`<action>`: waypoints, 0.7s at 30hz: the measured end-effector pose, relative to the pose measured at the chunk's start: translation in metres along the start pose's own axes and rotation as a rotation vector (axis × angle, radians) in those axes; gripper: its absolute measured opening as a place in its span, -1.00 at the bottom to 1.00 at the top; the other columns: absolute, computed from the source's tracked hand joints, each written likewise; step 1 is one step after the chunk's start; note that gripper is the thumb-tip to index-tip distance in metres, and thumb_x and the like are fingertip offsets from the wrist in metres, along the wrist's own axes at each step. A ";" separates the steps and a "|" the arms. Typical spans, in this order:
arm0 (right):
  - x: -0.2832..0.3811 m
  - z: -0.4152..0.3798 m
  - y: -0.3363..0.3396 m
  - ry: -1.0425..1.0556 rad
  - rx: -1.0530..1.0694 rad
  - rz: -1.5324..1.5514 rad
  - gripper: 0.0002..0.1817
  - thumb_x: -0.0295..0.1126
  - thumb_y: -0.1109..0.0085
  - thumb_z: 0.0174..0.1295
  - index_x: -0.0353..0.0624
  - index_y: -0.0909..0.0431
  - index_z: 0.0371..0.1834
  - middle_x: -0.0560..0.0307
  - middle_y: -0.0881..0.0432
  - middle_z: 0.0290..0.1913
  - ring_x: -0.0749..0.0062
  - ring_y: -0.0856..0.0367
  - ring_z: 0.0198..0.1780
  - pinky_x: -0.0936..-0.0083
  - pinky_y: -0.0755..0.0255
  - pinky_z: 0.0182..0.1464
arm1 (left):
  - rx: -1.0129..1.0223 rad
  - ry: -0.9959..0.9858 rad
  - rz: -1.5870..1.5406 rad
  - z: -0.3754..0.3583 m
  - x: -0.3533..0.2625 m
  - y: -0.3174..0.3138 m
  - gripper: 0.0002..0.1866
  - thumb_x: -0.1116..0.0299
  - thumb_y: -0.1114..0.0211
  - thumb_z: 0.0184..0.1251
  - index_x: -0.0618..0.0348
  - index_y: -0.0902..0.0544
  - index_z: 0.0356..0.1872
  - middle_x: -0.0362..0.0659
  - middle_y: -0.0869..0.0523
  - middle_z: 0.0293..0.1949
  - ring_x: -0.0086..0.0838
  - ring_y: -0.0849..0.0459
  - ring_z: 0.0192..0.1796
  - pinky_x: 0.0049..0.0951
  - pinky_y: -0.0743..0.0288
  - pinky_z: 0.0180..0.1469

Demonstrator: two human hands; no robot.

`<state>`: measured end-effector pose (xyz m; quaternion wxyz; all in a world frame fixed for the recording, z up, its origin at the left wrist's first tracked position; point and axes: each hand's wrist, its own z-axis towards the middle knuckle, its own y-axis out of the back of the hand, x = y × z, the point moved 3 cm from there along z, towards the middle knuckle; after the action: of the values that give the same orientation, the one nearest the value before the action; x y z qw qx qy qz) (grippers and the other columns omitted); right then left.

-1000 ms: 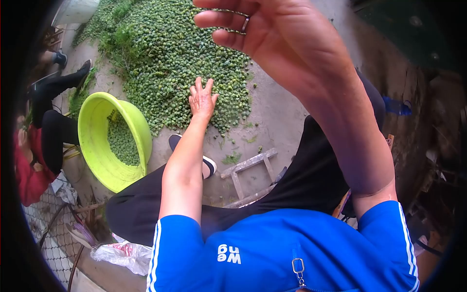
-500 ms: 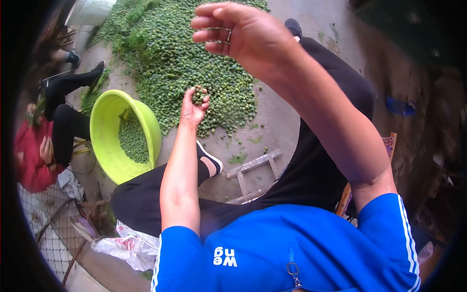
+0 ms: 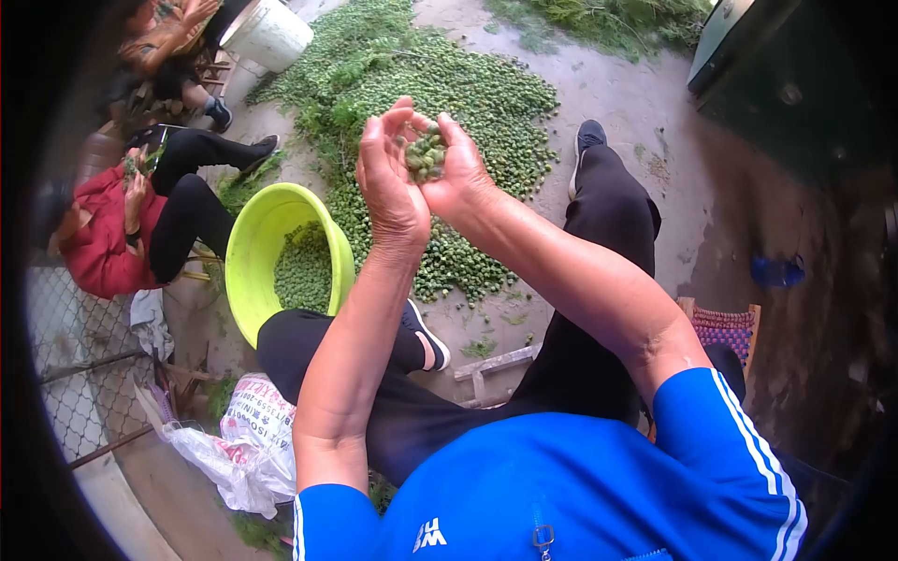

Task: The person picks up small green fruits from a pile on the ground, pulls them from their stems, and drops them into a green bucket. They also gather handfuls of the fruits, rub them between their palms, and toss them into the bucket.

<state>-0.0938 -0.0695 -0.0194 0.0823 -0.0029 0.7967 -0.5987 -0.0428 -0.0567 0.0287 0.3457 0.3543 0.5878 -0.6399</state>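
My left hand (image 3: 391,187) and my right hand (image 3: 460,178) are cupped together, heels touching, over a large pile of small round green fruits (image 3: 486,103). Between the palms lies a handful of green fruits (image 3: 426,156), slightly blurred. The fingers of both hands curl up around them. To the left of my left forearm, a yellow-green plastic tub (image 3: 245,248) is tilted beside my knee, with more of the same fruits (image 3: 304,271) inside.
A person in a red top (image 3: 98,234) sits at left, and another person (image 3: 154,47) sits farther back. A white bucket (image 3: 268,35) stands at the top. Nearby are a white sack (image 3: 257,430), a woven-seat stool (image 3: 725,327) and feathery green stalks (image 3: 617,19).
My right hand, raised and empty before, has come down to meet my left. My left hand has risen with its handful, and the view has shifted.
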 end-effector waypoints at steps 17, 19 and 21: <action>0.027 0.011 -0.030 0.052 0.104 0.020 -0.61 -0.27 0.31 0.41 -0.29 -0.40 0.09 -0.12 -0.51 0.05 0.13 -0.51 0.14 0.18 -0.50 0.13 | 0.317 -0.149 0.689 0.016 -0.035 0.017 -0.83 0.49 -0.41 0.13 0.21 -0.60 -0.28 -0.32 -0.63 -0.43 -0.72 -0.54 -0.39 -0.67 -0.46 -0.34; 0.027 0.011 -0.030 0.091 0.162 -0.082 -0.62 -0.28 0.29 0.41 -0.30 -0.39 0.09 -0.13 -0.50 0.06 0.12 -0.50 0.14 0.16 -0.45 0.19 | 0.285 -0.167 0.802 0.013 -0.029 0.020 -0.77 0.49 -0.46 0.05 0.20 -0.59 -0.27 -0.31 -0.63 -0.42 -0.71 -0.55 -0.39 -0.65 -0.48 -0.32; 0.023 0.012 -0.029 0.093 0.167 -0.109 -0.62 -0.29 0.27 0.40 -0.31 -0.39 0.09 -0.12 -0.50 0.06 0.12 -0.50 0.14 0.14 -0.43 0.21 | 0.269 -0.188 0.807 0.013 -0.025 0.024 -0.77 0.49 -0.46 0.02 0.22 -0.60 -0.29 -0.27 -0.64 -0.43 -0.67 -0.57 -0.41 -0.61 -0.49 -0.33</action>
<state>-0.1175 -0.0919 0.0017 0.0126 -0.0117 0.7455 -0.6662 -0.0104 -0.0703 0.0391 0.5708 0.5378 0.2798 -0.5538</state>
